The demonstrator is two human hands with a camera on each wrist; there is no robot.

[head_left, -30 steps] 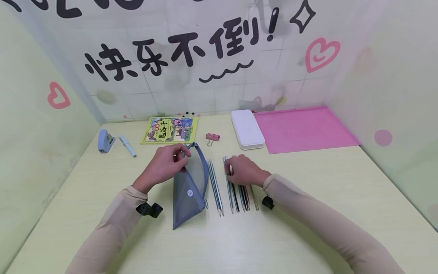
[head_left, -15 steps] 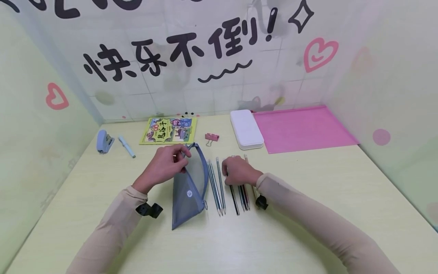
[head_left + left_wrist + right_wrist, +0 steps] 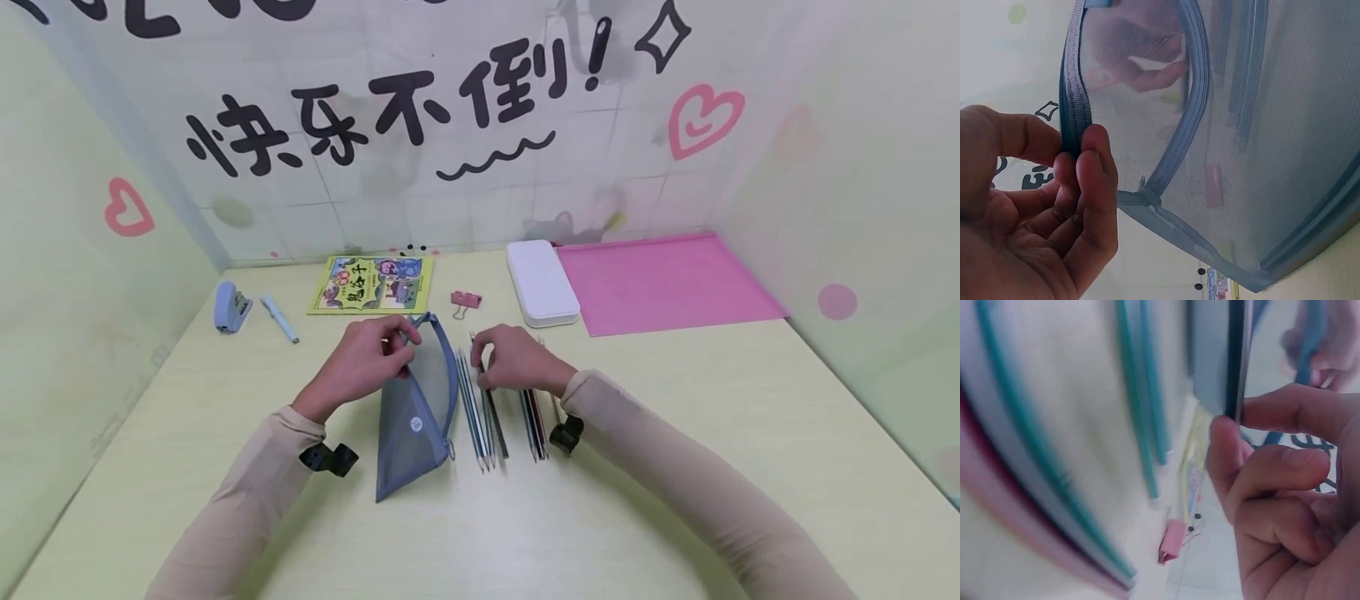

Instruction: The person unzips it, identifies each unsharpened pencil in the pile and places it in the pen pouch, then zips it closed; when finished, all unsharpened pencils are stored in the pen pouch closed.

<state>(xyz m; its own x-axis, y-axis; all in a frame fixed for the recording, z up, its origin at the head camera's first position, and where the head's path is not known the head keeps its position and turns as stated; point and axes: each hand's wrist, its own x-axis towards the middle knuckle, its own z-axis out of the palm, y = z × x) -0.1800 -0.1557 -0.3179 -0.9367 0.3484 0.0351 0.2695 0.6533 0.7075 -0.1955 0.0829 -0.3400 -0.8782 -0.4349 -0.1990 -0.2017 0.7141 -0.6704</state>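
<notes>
Left hand (image 3: 365, 360): thumb and fingers pinch the zipper edge of the grey-blue mesh pouch (image 3: 415, 412), holding its mouth open above the table (image 3: 675, 433); the pouch's pointed end rests on the table. Right hand (image 3: 513, 360): fingers curled, pinching one dark pencil (image 3: 491, 408) just right of the pouch (the wrist view is blurred, yet the pinch shows). Loose pencils (image 3: 469, 408) lie between pouch and held pencil; more pencils (image 3: 535, 414) lie under the right wrist.

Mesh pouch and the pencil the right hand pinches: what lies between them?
Head view: three pencils side by side on the table, between the mesh pouch and the pinched pencil.
</notes>
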